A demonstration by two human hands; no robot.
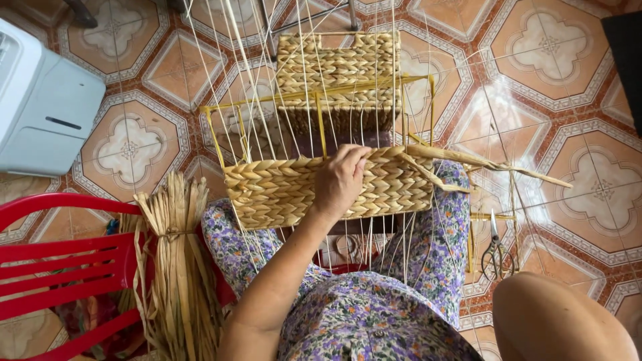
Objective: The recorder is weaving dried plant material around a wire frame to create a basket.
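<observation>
Covering floor: patterned orange tiles (555, 47)

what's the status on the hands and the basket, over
Left hand pressing on woven basket wall. Right hand hidden, only arm visible. Loose strand trailing right; scissors on floor.

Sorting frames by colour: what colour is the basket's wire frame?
Yellow wire frame, clearest in the head view.
</observation>
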